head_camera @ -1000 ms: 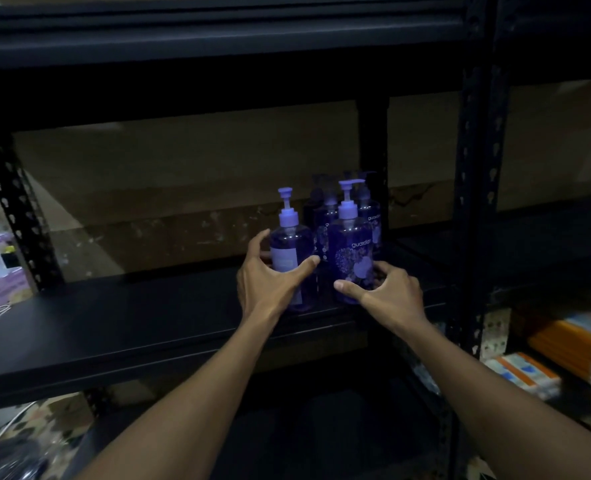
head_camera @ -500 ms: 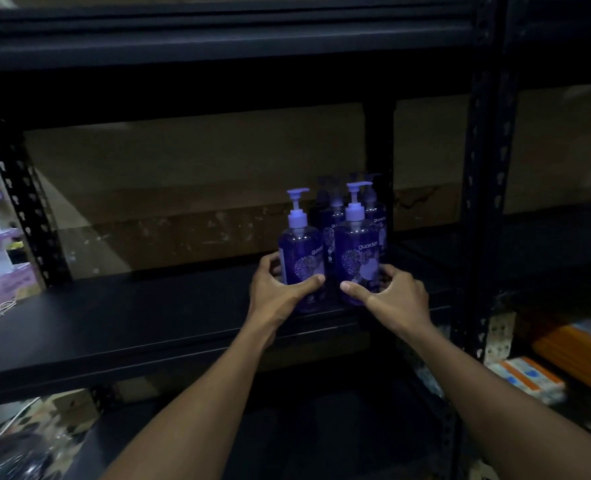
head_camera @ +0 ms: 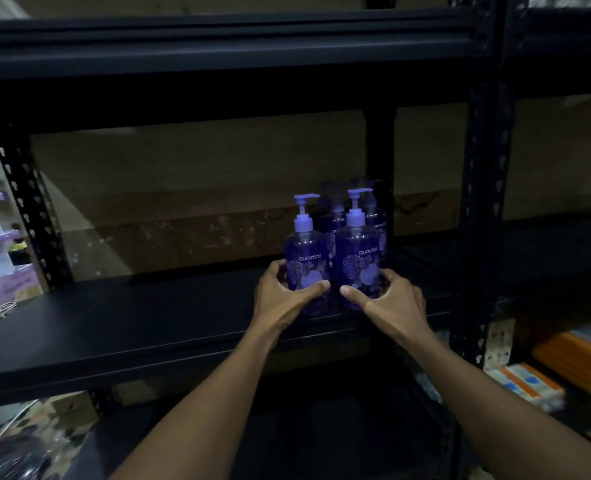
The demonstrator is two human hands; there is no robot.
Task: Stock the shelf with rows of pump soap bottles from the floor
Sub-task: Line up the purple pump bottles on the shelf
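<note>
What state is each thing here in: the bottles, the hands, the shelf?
left front bottle, upright on shelf, label facing out.
right front bottle, upright beside it, label facing out.
back bottles, upright, dim, untouched.
left hand, gripping left front bottle.
right hand, gripping right front bottle.
shelf, bottles stand at its right end.

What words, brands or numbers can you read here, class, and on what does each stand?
"guardian": on the front left bottle.
"guardian": on the front right bottle.
"guard", the rest hidden: on the rear right bottle.
"gu", the rest hidden: on the rear left bottle.
Print on the orange and white boxes at lower right: too blurred to read.
</note>
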